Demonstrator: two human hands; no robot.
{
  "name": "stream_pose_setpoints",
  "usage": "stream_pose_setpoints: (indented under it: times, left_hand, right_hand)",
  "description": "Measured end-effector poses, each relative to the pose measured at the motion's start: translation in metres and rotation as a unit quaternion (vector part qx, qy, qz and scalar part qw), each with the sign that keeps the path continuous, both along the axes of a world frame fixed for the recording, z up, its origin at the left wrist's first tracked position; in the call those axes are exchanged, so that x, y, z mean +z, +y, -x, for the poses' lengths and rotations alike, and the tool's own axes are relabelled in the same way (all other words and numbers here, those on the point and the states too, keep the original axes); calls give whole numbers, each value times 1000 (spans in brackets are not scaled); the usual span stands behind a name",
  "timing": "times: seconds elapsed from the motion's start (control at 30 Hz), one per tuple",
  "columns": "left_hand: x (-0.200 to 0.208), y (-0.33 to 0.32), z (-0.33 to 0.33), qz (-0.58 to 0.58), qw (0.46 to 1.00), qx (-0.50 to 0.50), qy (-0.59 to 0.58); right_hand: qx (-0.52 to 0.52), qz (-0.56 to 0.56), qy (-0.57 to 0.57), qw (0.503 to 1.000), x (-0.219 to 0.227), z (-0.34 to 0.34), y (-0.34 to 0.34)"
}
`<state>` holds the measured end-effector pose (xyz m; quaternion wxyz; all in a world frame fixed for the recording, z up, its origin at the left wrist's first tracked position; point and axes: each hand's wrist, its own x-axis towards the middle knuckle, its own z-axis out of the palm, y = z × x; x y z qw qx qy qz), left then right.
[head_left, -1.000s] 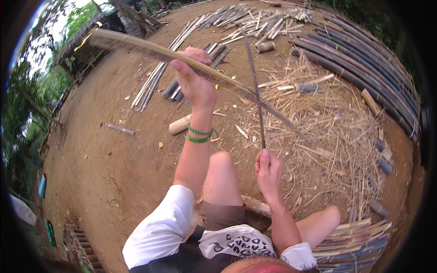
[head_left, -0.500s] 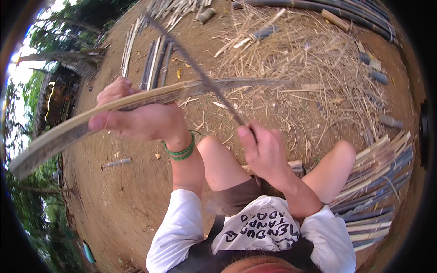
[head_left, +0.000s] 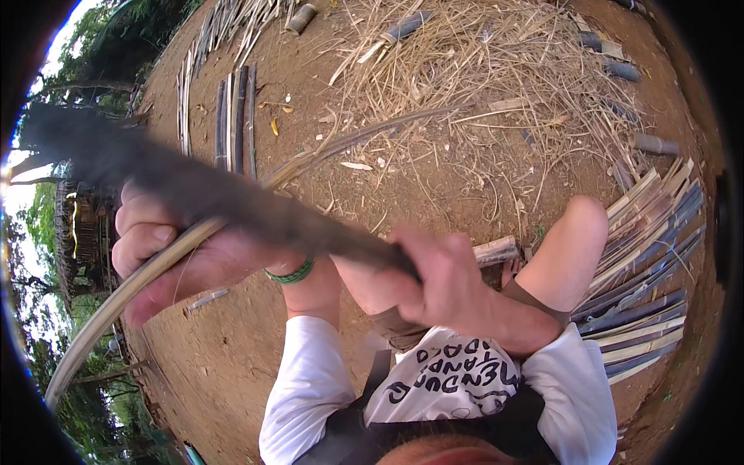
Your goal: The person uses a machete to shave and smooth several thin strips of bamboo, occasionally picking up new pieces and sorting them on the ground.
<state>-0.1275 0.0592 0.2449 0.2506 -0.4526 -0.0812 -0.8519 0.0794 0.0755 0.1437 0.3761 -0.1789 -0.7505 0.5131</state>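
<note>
Already, a big pile of shavings (head_left: pixel 457 77) lies past the right hand (head_left: pixel 446 275), so much cutting seems done. That hand grips a blurry dark blade (head_left: pixel 209 192) over the bent bamboo strip (head_left: pixel 298 161) held in the left hand (head_left: pixel 213 262). What's left, I can't tell.

An outdoor bamboo-working yard, shown by bare brown earth (head_left: pixel 217 372) underfoot, a wide heap of pale shavings (head_left: pixel 480 101), split bamboo strips (head_left: pixel 635 279) piled at the right, and leafy trees (head_left: pixel 147 35) beside a hut-like structure (head_left: pixel 89 248) at the left.
</note>
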Motion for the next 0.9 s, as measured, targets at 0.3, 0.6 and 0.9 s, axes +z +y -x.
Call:
stream_pose_setpoints:
  times: [0.3,0.6,0.9]
  left_hand:
    - [1,5,-13,64,997,34,39]
    - [-1,11,-34,110,949,296,-9]
    - [-3,4,-11,141,939,312,-12]
  right_hand:
    - [-39,-84,7,996,-8,-4,0]
    - [-145,79,-142,976,-79,-6,26]
    - [-91,78,-130,984,-68,-5,31]
